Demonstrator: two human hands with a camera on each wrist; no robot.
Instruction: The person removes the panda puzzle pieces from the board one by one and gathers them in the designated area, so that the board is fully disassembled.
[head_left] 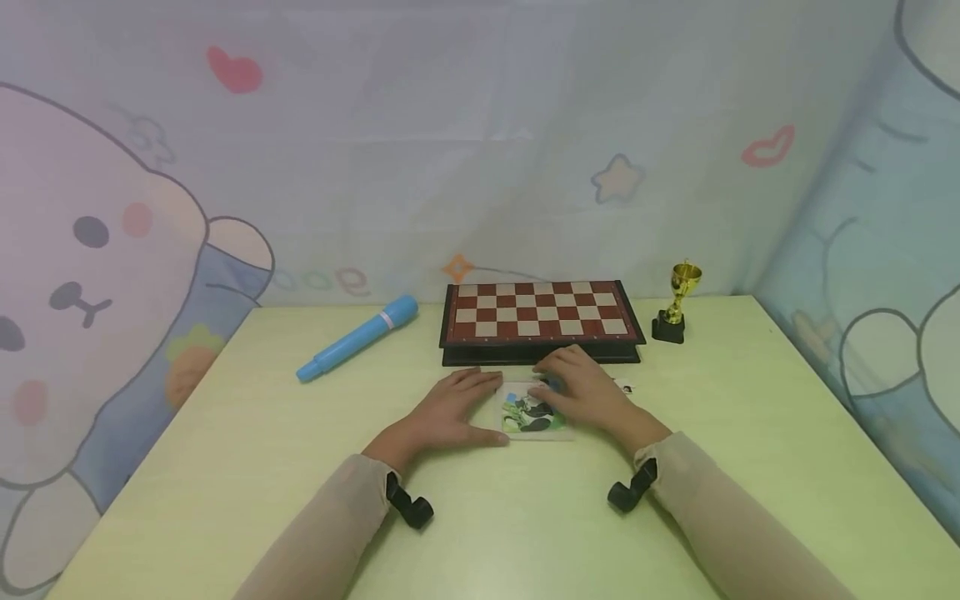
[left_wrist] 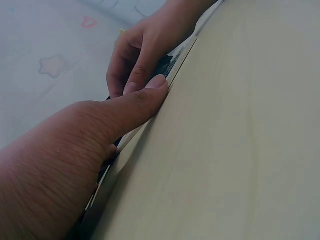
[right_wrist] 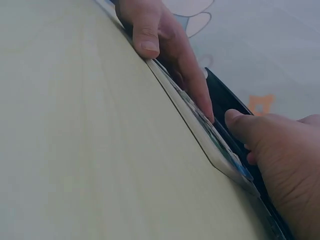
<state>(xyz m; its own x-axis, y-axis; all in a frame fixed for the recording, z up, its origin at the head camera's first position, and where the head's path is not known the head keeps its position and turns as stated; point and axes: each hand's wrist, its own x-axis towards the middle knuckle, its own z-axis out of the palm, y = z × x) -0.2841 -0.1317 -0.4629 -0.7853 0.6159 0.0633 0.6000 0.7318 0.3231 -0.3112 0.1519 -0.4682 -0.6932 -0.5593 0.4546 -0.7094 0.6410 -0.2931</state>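
Observation:
A small square picture puzzle (head_left: 534,414) in a pale tray, with green, black and white artwork, lies on the table before me. My left hand (head_left: 457,410) rests along its left side, thumb stretched to the near corner and fingers reaching to the far one. In the left wrist view, the left thumb (left_wrist: 145,97) lies on the tray's edge. My right hand (head_left: 588,392) bends over the puzzle's far right part. Between its thumb and fingers shows a dark blue puzzle piece (head_left: 551,382), mostly hidden. Another loose piece (head_left: 626,386) lies just beyond that hand.
A folded chessboard box (head_left: 536,315) with a red and white top stands right behind the puzzle. A blue microphone-shaped tube (head_left: 358,337) lies at the left. On the right stands a gold trophy cup (head_left: 677,300) on a black base. A printed cloth (head_left: 420,150) backs the table.

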